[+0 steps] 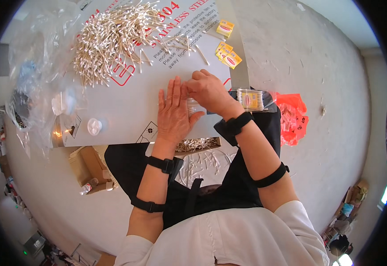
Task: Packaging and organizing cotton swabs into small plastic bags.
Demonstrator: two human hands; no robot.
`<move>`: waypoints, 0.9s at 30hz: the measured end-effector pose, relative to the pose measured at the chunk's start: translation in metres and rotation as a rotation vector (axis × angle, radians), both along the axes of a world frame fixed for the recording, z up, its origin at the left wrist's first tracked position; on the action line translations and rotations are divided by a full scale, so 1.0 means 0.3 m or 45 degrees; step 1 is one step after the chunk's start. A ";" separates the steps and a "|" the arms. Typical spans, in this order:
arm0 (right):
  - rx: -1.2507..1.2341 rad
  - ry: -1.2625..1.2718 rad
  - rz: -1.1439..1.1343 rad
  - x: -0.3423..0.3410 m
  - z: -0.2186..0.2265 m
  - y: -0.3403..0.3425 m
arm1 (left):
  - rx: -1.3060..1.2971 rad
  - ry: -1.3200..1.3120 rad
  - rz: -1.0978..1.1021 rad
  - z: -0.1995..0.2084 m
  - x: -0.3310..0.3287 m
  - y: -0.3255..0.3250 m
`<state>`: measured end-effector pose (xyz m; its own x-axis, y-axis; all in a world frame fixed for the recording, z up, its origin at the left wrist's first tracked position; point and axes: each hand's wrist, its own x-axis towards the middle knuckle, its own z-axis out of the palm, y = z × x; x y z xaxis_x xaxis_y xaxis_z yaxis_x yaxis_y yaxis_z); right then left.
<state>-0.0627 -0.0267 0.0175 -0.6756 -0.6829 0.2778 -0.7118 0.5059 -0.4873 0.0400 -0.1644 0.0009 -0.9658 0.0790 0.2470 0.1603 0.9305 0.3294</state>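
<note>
My left hand (173,108) lies flat on the silver-grey table top (127,119), fingers stretched out and thumb apart. Partly under its thumb side is a clear plastic packet (194,106) with whitish sticks, mostly hidden by the hands. Against the left fingertips, my right hand (209,91) is closed, thumb and fingers pinched together; what they grip is hidden. Just right of that wrist lies a filled pack of cotton swabs (251,100) with a yellow card inside, at the table's right edge. A large heap of loose cotton swabs (113,40) spreads over the far left.
Yellow cards (229,57) lie at the far right. A small white round container (94,127) stands near the left edge beside crumpled clear plastic (43,66). Below are an open cardboard box (89,166), a swab-filled box (198,145) and a red bag (292,117).
</note>
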 end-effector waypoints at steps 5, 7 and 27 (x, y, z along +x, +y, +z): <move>-0.523 -0.551 -0.413 0.018 -0.010 0.098 | -0.110 -0.207 -0.128 0.038 0.027 -0.001; -0.608 -0.584 -0.529 0.053 -0.010 0.109 | -0.111 -0.253 -0.144 0.047 0.024 0.001; -1.324 -0.764 -0.601 0.237 -0.057 -0.013 | -0.058 -0.148 0.222 0.043 -0.027 0.064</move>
